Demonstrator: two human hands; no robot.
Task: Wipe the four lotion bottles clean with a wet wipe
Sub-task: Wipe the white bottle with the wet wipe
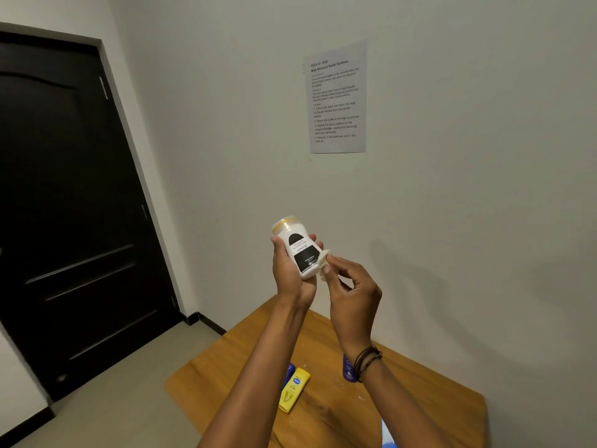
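My left hand (290,273) grips a white lotion bottle (298,250) with a black label and a gold-ringed cap, held up in front of the wall. My right hand (349,286) pinches a small crumpled white wet wipe (324,261) against the bottle's right side. Below on the wooden table (323,399) stand a yellow bottle (293,392), a dark blue bottle (289,373) mostly hidden behind my left forearm, and another blue bottle (348,370) partly hidden behind my right wrist.
A black door (64,205) fills the left. A printed task sheet (337,98) hangs on the white wall. Something pale blue (387,434) shows at the table's near edge by my right forearm. Small white specks lie on the tabletop.
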